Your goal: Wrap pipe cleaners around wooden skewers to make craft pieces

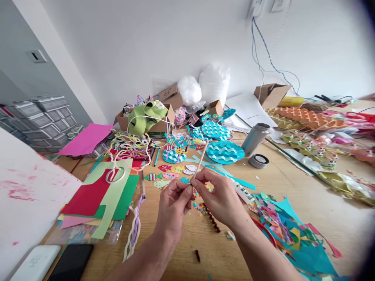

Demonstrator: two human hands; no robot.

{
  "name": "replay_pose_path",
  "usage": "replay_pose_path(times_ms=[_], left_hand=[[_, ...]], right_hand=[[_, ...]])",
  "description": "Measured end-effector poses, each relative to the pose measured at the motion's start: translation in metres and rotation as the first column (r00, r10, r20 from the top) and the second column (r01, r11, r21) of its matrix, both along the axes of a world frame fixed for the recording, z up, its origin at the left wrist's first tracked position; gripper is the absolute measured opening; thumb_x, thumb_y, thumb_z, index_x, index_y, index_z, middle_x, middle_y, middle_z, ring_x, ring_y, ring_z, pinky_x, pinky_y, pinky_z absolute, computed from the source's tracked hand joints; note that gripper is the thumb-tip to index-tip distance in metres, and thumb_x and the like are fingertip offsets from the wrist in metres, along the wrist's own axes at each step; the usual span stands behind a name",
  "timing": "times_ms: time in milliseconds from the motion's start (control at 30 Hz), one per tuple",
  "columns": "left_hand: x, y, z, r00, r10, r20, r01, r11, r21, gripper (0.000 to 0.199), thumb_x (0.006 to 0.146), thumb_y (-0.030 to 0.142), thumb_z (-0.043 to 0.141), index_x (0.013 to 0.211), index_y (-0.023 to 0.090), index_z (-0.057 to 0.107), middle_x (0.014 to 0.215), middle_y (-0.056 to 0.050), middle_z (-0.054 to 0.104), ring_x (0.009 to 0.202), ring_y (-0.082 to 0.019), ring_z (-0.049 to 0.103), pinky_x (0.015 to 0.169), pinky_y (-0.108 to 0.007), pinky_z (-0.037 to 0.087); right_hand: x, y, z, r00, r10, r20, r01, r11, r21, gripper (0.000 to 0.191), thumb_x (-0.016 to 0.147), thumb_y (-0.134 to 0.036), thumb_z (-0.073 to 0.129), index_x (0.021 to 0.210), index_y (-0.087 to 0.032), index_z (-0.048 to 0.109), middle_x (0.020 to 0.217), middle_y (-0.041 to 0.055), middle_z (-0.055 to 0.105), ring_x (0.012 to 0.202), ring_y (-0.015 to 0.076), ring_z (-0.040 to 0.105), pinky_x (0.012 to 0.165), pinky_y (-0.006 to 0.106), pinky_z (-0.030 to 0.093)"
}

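Observation:
My left hand (175, 203) and my right hand (216, 195) meet above the middle of the table, both closed in a pinch. Between their fingertips is the lower end of a thin wooden stick (202, 158), which slants up and away to the right. Whatever else the fingertips hold is hidden. A curled brown pipe cleaner (212, 221) shows below my right hand; I cannot tell whether it touches the hand. One short brown piece (197, 256) lies nearer to me. Just beyond my hands are several decorated paper fish (170, 175) and a blue wavy-striped oval (225, 152).
Coloured paper sheets (88, 195), a phone (72, 262) and a white case (36, 262) lie at left. A glue tube (243, 192) and paper scraps (293, 230) are at right, with a grey flask (256, 139) behind. Yarn (131, 146) and boxes (170, 113) stand farther back.

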State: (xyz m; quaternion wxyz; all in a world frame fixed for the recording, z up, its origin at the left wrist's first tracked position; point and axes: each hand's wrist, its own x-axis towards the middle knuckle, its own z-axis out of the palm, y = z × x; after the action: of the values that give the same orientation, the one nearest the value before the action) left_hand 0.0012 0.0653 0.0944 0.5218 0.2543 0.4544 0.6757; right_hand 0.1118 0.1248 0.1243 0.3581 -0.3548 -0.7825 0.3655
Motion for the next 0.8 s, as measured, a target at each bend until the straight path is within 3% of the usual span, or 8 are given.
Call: replay_pose_path(times_ms=[200, 367, 533, 667, 733, 800], left_hand=[[0.000, 0.001, 0.005, 0.998, 0.021, 0.052, -0.021, 1.000, 0.011, 0.024, 0.070, 0.029, 0.072, 0.066, 0.014, 0.054, 0.054, 0.005, 0.053, 0.043, -0.002, 0.038, 0.041, -0.016, 0.022], [-0.001, 0.000, 0.005, 0.999, 0.017, 0.034, -0.018, 1.000, 0.006, 0.025, 0.070, 0.031, 0.072, 0.068, 0.014, 0.055, 0.054, 0.005, 0.051, 0.043, -0.003, 0.038, 0.041, -0.017, 0.021], [0.001, -0.001, 0.000, 1.000, -0.003, -0.016, 0.003, 1.000, -0.001, 0.024, 0.072, 0.033, 0.071, 0.070, 0.015, 0.055, 0.055, 0.004, 0.052, 0.045, -0.003, 0.038, 0.042, -0.017, 0.024], [0.001, -0.002, 0.001, 0.995, 0.027, -0.091, -0.022, 0.998, 0.057, 0.024, 0.073, 0.033, 0.070, 0.068, 0.015, 0.055, 0.054, 0.004, 0.049, 0.046, -0.004, 0.038, 0.043, -0.018, 0.025], [0.001, -0.002, 0.003, 0.995, 0.035, -0.088, -0.030, 0.998, 0.058, 0.024, 0.072, 0.033, 0.071, 0.067, 0.015, 0.055, 0.053, 0.005, 0.049, 0.046, -0.004, 0.037, 0.043, -0.018, 0.025], [0.000, -0.002, 0.006, 0.998, 0.031, -0.063, -0.029, 0.999, 0.040, 0.025, 0.070, 0.033, 0.072, 0.067, 0.015, 0.055, 0.054, 0.005, 0.050, 0.045, -0.004, 0.037, 0.043, -0.018, 0.025]], right_hand=[[0.001, 0.010, 0.001, 0.958, 0.208, -0.195, -0.251, 0.940, -0.232, 0.032, 0.091, -0.040, 0.046, 0.075, -0.016, 0.060, 0.069, 0.0015, 0.057, 0.067, 0.0133, 0.051, 0.061, 0.023, 0.040], [0.000, 0.008, 0.001, 0.964, 0.163, -0.209, -0.216, 0.940, -0.265, 0.031, 0.085, -0.044, 0.055, 0.074, -0.015, 0.059, 0.069, 0.0023, 0.059, 0.065, 0.0146, 0.053, 0.060, 0.025, 0.042], [-0.004, 0.000, -0.003, 0.999, 0.011, -0.034, -0.014, 0.997, -0.078, 0.027, 0.087, -0.034, 0.053, 0.066, -0.018, 0.054, 0.065, 0.0006, 0.056, 0.062, 0.0137, 0.050, 0.059, 0.025, 0.038], [-0.010, -0.007, -0.006, 0.996, -0.090, -0.011, 0.091, 0.981, 0.171, 0.031, 0.090, -0.028, 0.046, 0.061, -0.019, 0.046, 0.065, 0.0015, 0.051, 0.064, 0.0149, 0.048, 0.061, 0.027, 0.036], [-0.011, -0.006, -0.006, 0.994, -0.102, -0.049, 0.108, 0.981, 0.163, 0.032, 0.091, -0.030, 0.045, 0.061, -0.019, 0.046, 0.064, 0.0017, 0.051, 0.064, 0.0151, 0.049, 0.061, 0.027, 0.037], [-0.008, -0.002, -0.006, 0.995, -0.020, -0.097, 0.024, 0.999, 0.043, 0.035, 0.094, -0.035, 0.041, 0.065, -0.018, 0.051, 0.066, 0.0021, 0.055, 0.064, 0.0147, 0.051, 0.061, 0.026, 0.039]])
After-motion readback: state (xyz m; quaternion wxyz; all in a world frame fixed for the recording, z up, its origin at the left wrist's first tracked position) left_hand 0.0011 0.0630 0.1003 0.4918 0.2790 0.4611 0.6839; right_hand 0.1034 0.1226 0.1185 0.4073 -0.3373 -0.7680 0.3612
